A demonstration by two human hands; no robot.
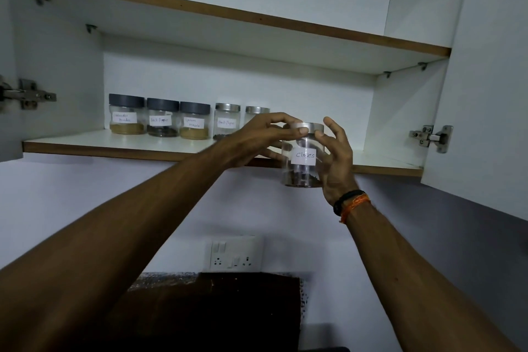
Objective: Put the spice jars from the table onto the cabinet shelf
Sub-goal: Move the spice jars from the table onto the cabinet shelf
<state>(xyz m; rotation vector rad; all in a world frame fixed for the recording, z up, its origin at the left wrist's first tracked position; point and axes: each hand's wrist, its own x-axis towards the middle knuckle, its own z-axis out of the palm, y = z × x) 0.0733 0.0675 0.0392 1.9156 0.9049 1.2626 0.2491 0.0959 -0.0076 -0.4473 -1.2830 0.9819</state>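
1. Cloves jar [303, 156], clear with a silver lid, hangs in the air just in front of the lower cabinet shelf [114, 143], its base below the shelf edge.
2. Your left hand [257, 138] pinches the lid rim with thumb and fingers.
3. Your right hand [335, 160] curls around the jar's right side.
4. Five labelled jars [188, 120] stand in a row at the back of that shelf.

Both arms reach up and forward, forearms bare. Left hand [257, 137] high, fingers curled, thumb and fingertips pinching the top rim of the clear jar [303, 156]. Right hand [335, 160] cups the jar's right side, fingers spread and bent. Right wrist wears a black band and orange thread [351, 203].
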